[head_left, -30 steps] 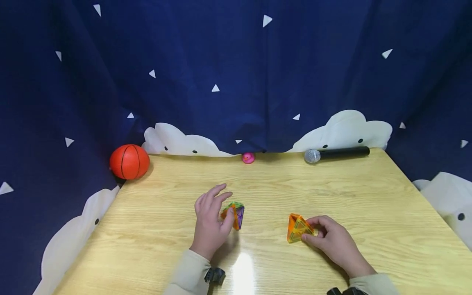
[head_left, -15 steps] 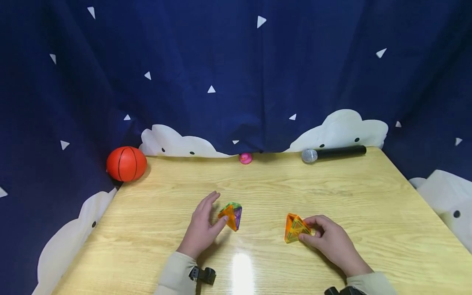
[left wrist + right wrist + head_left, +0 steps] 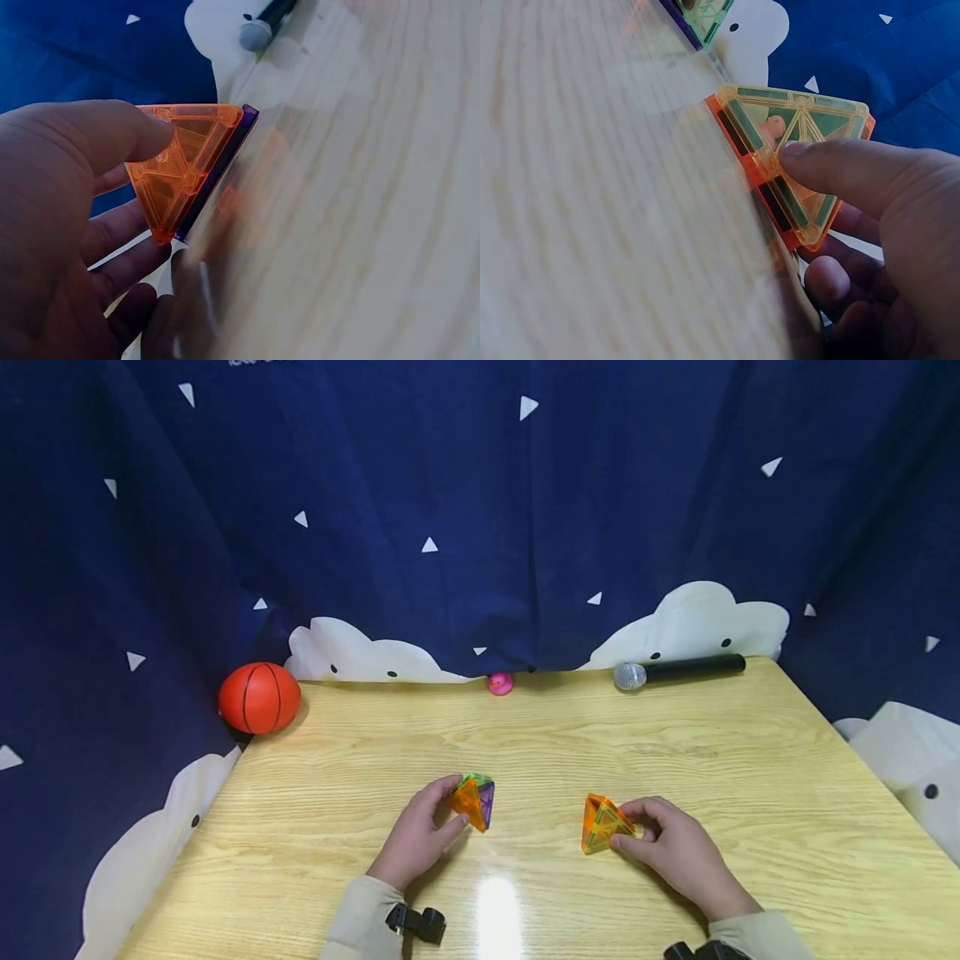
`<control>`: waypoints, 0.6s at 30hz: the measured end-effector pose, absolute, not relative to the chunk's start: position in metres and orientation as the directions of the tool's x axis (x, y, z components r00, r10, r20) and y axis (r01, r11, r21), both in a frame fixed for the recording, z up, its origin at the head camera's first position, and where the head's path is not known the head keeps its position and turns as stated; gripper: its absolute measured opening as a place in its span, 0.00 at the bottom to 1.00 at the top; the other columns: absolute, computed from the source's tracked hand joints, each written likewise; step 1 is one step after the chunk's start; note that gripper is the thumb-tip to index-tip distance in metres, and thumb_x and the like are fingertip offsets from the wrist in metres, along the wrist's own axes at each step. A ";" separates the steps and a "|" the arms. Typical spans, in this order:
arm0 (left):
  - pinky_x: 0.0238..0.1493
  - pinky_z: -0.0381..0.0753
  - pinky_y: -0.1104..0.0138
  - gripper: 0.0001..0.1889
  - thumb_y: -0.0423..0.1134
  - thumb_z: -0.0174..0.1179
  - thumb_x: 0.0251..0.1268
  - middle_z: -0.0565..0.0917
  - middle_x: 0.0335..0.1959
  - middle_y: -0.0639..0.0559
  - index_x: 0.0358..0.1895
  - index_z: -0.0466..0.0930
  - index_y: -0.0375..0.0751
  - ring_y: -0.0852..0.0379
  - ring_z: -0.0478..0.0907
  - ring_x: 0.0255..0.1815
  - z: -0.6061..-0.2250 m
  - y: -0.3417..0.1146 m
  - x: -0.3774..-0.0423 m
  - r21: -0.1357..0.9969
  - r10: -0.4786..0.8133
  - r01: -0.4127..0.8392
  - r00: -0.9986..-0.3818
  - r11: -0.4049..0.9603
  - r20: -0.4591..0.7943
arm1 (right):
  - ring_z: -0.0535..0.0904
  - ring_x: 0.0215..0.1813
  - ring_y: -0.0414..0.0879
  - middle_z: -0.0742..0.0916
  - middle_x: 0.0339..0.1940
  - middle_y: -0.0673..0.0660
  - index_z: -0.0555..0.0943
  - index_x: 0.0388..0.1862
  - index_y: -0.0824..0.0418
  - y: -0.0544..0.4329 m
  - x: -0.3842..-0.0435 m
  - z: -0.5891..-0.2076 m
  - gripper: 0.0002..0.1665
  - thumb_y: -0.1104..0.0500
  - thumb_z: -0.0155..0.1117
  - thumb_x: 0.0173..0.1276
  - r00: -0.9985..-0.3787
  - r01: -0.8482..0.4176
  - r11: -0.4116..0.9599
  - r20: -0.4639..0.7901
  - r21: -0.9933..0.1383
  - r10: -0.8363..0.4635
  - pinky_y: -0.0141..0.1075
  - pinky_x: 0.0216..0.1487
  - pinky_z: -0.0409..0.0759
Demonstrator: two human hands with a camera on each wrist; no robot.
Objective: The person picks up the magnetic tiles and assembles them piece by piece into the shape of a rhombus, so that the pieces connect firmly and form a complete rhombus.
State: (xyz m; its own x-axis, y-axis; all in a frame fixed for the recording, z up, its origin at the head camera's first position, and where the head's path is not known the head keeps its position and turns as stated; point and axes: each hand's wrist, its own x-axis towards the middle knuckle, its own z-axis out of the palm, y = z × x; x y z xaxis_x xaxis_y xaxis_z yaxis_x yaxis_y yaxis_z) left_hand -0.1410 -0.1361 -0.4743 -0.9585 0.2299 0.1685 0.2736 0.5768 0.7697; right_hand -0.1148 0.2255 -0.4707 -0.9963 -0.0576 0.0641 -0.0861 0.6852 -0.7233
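Two small pyramids of translucent magnetic tiles stand on the wooden table, a short way apart. The left pyramid (image 3: 470,802) has orange, green and purple sides. My left hand (image 3: 422,832) pinches it between thumb and fingers; in the left wrist view the thumb presses on the orange tile (image 3: 191,154). The right pyramid (image 3: 602,823) is orange and yellow. My right hand (image 3: 678,853) grips it from the right, and in the right wrist view the thumb lies on the yellow tile (image 3: 802,112) while the fingers are partly hidden behind it.
At the table's (image 3: 360,727) back left sits a red ball with black lines (image 3: 259,697). A pink toy duck (image 3: 500,684) is at the back middle, and a black microphone (image 3: 678,671) lies at the back right. A blue curtain (image 3: 480,510) hangs behind.
My left hand, which was spread with fingers lifted off, has closed its fingers and thumb on the left pyramid. My right hand keeps its grip on the right pyramid.
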 end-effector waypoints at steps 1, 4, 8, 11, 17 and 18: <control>0.69 0.66 0.49 0.28 0.35 0.66 0.66 0.77 0.64 0.44 0.68 0.71 0.39 0.45 0.73 0.66 -0.475 -0.135 -0.141 0.768 0.233 0.278 -0.957 0.577 0.171 | 0.70 0.30 0.40 0.79 0.30 0.48 0.84 0.48 0.54 0.225 -0.115 -0.471 0.25 0.47 0.80 0.55 -0.996 -0.089 0.684 0.069 -0.724 -0.057 0.33 0.30 0.68; 0.68 0.67 0.48 0.26 0.35 0.66 0.65 0.79 0.62 0.45 0.66 0.74 0.39 0.45 0.74 0.65 -0.476 -0.134 -0.142 0.757 0.235 0.289 -0.955 0.585 0.183 | 0.70 0.30 0.40 0.78 0.30 0.48 0.84 0.48 0.55 0.226 -0.114 -0.472 0.24 0.47 0.80 0.55 -0.995 -0.097 0.682 0.078 -0.725 -0.059 0.33 0.29 0.68; 0.66 0.70 0.48 0.23 0.36 0.67 0.64 0.81 0.60 0.48 0.63 0.77 0.42 0.46 0.75 0.62 -0.479 -0.133 -0.145 0.732 0.223 0.298 -0.954 0.613 0.201 | 0.70 0.29 0.40 0.78 0.29 0.48 0.84 0.47 0.54 0.226 -0.114 -0.472 0.24 0.47 0.80 0.55 -0.994 -0.104 0.688 0.086 -0.718 -0.061 0.33 0.29 0.67; 0.62 0.72 0.49 0.22 0.38 0.68 0.64 0.82 0.58 0.50 0.61 0.79 0.44 0.48 0.75 0.58 -0.480 -0.133 -0.147 0.717 0.223 0.303 -0.952 0.628 0.208 | 0.69 0.29 0.39 0.77 0.28 0.48 0.84 0.47 0.54 0.225 -0.115 -0.472 0.23 0.47 0.80 0.56 -0.994 -0.106 0.694 0.088 -0.712 -0.061 0.33 0.29 0.67; 0.59 0.73 0.49 0.20 0.39 0.67 0.66 0.83 0.56 0.53 0.60 0.80 0.47 0.50 0.74 0.57 -0.480 -0.133 -0.150 0.714 0.234 0.305 -0.952 0.631 0.199 | 0.70 0.29 0.39 0.77 0.28 0.47 0.84 0.47 0.54 0.224 -0.114 -0.471 0.22 0.48 0.80 0.56 -0.993 -0.113 0.698 0.098 -0.707 -0.062 0.33 0.29 0.67; 0.59 0.73 0.50 0.20 0.40 0.67 0.66 0.83 0.55 0.53 0.60 0.80 0.47 0.50 0.74 0.57 -0.480 -0.133 -0.150 0.713 0.234 0.304 -0.952 0.632 0.199 | 0.70 0.29 0.39 0.78 0.28 0.47 0.84 0.47 0.54 0.224 -0.114 -0.470 0.22 0.49 0.80 0.56 -0.993 -0.114 0.698 0.101 -0.707 -0.061 0.33 0.29 0.67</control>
State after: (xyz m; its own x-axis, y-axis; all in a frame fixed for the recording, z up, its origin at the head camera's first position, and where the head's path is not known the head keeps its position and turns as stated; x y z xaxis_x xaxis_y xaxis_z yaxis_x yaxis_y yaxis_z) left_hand -0.1501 -0.1331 -0.4802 -0.9517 0.2341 0.1987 0.3042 0.6320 0.7128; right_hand -0.1141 0.2239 -0.4705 -0.9931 -0.0608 0.1006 -0.1144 0.6977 -0.7072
